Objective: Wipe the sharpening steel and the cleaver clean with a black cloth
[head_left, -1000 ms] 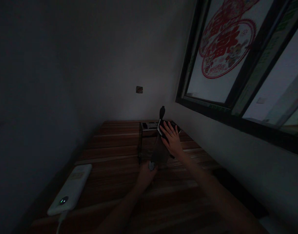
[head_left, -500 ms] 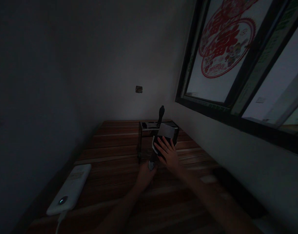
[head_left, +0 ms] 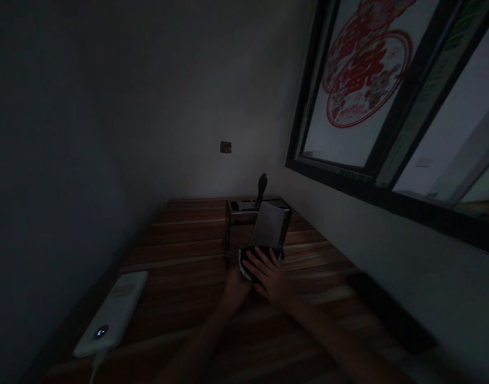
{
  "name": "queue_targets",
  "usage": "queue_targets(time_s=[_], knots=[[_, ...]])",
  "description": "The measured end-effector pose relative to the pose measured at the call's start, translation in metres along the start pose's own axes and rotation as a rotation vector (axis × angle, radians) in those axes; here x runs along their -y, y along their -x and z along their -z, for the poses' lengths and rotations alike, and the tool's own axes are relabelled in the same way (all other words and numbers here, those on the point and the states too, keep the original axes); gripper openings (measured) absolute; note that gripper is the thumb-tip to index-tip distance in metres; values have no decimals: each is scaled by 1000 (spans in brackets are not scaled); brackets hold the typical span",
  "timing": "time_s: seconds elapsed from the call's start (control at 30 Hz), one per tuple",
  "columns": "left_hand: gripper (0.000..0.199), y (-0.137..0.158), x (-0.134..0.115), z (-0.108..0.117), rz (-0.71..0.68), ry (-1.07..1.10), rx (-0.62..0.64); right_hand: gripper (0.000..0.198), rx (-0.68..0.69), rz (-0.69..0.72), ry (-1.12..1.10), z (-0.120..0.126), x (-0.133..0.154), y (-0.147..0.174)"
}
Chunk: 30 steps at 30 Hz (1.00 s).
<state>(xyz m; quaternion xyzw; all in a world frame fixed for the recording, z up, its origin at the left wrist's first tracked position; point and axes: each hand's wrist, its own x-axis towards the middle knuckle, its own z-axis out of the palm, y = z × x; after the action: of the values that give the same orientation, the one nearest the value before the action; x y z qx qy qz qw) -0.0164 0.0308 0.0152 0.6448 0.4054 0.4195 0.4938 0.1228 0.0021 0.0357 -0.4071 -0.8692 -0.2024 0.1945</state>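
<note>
A broad, pale blade (head_left: 268, 225), apparently a cleaver's, points up and away from me in front of a knife rack (head_left: 229, 226). Below it, my left hand (head_left: 235, 288) is closed at the handle end; the handle itself is now hidden. My right hand (head_left: 270, 274) presses a dark cloth with a pale edge (head_left: 248, 257) over the lower blade, fingers spread across it. The thumb side is hard to see in the dim light. Another knife's black handle (head_left: 262, 186) rises from the rack's top.
A white power bank (head_left: 112, 312) with a lit round display and a cable lies at left on the wood-grain table (head_left: 176, 277). A long dark object (head_left: 392, 312) lies at right by the wall. A framed window (head_left: 372, 178) with red decorations is above it.
My right hand and the cloth have slid down the blade toward my left hand. More of the blade shows, and the handle is now covered. The view has shifted slightly.
</note>
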Motion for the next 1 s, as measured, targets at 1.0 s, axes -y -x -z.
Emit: queue_targets(time_s=[1.0], knots=[[13,-5,6,-2,-16,-162,-127,54,-142,-128,15,27,-55,-43]])
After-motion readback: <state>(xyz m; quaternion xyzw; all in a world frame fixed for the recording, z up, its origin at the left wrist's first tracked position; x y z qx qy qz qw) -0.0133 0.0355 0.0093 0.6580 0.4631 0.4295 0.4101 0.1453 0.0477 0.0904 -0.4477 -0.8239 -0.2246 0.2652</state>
